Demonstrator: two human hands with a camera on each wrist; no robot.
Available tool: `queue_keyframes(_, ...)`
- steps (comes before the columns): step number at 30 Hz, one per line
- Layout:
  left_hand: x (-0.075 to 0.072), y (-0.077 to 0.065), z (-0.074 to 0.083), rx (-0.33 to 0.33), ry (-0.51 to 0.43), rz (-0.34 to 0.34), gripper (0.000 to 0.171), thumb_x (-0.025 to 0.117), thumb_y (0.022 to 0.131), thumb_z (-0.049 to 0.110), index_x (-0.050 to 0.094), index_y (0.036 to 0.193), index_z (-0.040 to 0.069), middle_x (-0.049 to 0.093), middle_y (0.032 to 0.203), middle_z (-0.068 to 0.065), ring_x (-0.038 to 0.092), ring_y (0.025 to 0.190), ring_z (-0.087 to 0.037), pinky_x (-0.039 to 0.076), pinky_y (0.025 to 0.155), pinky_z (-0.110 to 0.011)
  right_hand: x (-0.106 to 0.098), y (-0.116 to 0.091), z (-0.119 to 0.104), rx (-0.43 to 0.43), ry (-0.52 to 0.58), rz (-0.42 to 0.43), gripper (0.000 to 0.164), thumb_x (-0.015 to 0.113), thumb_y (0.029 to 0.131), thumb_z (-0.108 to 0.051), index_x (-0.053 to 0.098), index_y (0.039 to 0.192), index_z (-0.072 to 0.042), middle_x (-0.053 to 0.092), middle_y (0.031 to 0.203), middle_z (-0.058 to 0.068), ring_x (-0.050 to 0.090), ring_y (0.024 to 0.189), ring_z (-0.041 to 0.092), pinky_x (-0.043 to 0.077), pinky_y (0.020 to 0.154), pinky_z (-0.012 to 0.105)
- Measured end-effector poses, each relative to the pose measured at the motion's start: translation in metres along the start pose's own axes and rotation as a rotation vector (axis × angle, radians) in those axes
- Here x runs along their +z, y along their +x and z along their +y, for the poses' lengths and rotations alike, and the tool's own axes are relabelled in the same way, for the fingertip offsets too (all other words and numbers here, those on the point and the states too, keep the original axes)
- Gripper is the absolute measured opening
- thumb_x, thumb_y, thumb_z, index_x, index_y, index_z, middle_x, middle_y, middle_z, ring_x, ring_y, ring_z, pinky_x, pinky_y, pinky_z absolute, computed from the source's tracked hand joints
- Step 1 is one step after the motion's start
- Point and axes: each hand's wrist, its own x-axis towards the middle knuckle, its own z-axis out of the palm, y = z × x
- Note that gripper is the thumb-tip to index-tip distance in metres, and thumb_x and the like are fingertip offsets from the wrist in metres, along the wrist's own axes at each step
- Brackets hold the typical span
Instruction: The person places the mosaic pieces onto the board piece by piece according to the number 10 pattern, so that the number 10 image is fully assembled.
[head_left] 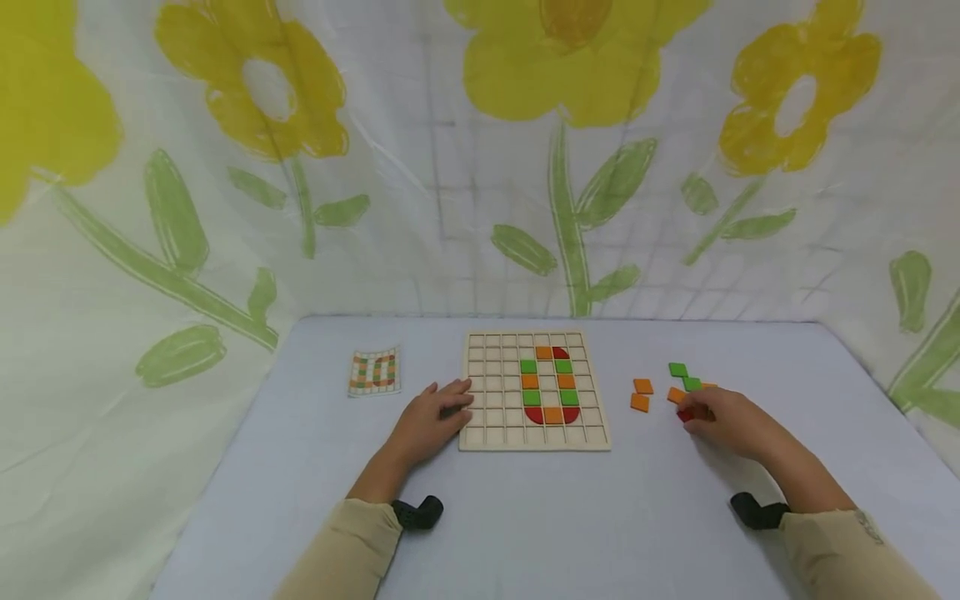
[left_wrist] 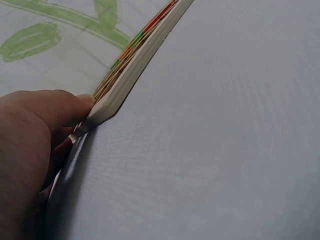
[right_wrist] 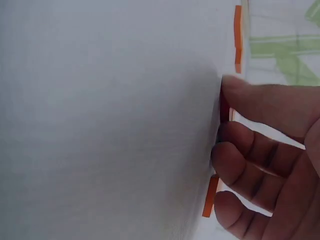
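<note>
A pale wooden grid board (head_left: 495, 433) lies on the table, with orange and green squares and rounded red tiles set in its cells as an upright ring. My left hand (head_left: 431, 421) rests at the board's left edge. In the left wrist view its thumb (left_wrist: 82, 104) touches the board's rim (left_wrist: 107, 107) near a corner. To the right of the board, my right hand (head_left: 727, 421) pinches a red tile (head_left: 685, 414) between thumb and fingers, low over the table. Most of that red tile (right_wrist: 225, 107) is hidden by the fingers in the right wrist view.
Loose orange tiles (head_left: 642, 386) and green tiles (head_left: 678, 369) lie between the board and my right hand, and just beyond it. A small printed pattern card (head_left: 375, 372) lies at the back left. Behind the table hangs a flowered curtain (head_left: 390, 250).
</note>
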Motion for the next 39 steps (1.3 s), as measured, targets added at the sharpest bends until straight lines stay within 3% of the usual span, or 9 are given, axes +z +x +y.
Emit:
queue_keyframes(5,0.001,0.0,0.003,0.014,0.0,-0.016,0.034,0.066,0.095,0.025,0.068,0.126,0.011,0.05,0.147,0.007,0.044,0.14,-0.015,0.019,0.125,-0.04,0.002,0.001,0.0,0.065,0.074,-0.06,0.021,0.074,0.088,-0.025,0.06,0.096,-0.012,0.051,0.077,0.0,0.047,0.073,0.015,0.037,0.058,0.024)
queue_keyframes(12,-0.001,0.007,0.003,0.027,0.02,-0.014,0.033,0.065,0.096,0.026,0.069,0.125,0.012,0.05,0.147,0.008,0.043,0.14,-0.014,0.018,0.125,-0.038,0.005,0.005,-0.004,0.058,0.092,-0.075,0.03,0.072,0.089,-0.025,0.06,0.11,-0.008,0.053,0.074,0.0,0.048,0.067,0.015,0.039,0.054,0.025)
queue_keyframes(18,0.0,0.007,-0.001,0.013,0.028,-0.026,0.034,0.064,0.097,0.028,0.068,0.127,0.013,0.049,0.148,0.009,0.042,0.141,-0.014,0.018,0.126,-0.037,0.006,0.005,-0.007,0.077,0.104,-0.067,0.024,0.075,0.086,-0.032,0.061,0.092,-0.014,0.05,0.07,-0.002,0.045,0.065,0.012,0.036,0.054,0.023)
queue_keyframes(23,-0.001,0.004,0.001,0.006,0.016,-0.023,0.034,0.064,0.097,0.027,0.068,0.127,0.012,0.05,0.148,0.008,0.043,0.141,-0.015,0.018,0.125,-0.038,0.009,0.008,-0.01,0.031,0.083,-0.095,0.021,0.073,0.088,-0.034,0.061,0.086,-0.016,0.053,0.071,-0.004,0.046,0.066,0.01,0.036,0.055,0.022)
queue_keyframes(28,0.0,0.002,0.0,0.021,0.006,-0.02,0.033,0.064,0.097,0.026,0.068,0.126,0.011,0.05,0.147,0.005,0.043,0.14,-0.016,0.019,0.125,-0.039,0.011,0.01,-0.016,-0.017,0.06,-0.093,0.012,0.071,0.09,-0.031,0.064,0.089,-0.021,0.053,0.07,-0.005,0.046,0.063,0.008,0.038,0.054,0.022)
queue_keyframes(32,0.001,0.0,-0.001,0.019,0.003,-0.02,0.033,0.064,0.097,0.027,0.068,0.126,0.011,0.05,0.148,0.006,0.043,0.141,-0.015,0.019,0.125,-0.039,0.011,0.011,-0.024,-0.054,0.034,-0.079,0.01,0.069,0.092,-0.027,0.064,0.094,-0.019,0.052,0.07,-0.005,0.045,0.062,0.009,0.037,0.054,0.022)
queue_keyframes(39,0.001,0.0,0.0,0.012,0.005,-0.005,0.032,0.064,0.096,0.026,0.069,0.124,0.012,0.051,0.147,0.006,0.043,0.141,-0.015,0.019,0.125,-0.038,0.012,0.021,-0.038,-0.007,0.065,-0.103,0.017,0.062,0.096,-0.02,0.056,0.109,-0.01,0.053,0.071,-0.002,0.047,0.062,0.014,0.039,0.052,0.024)
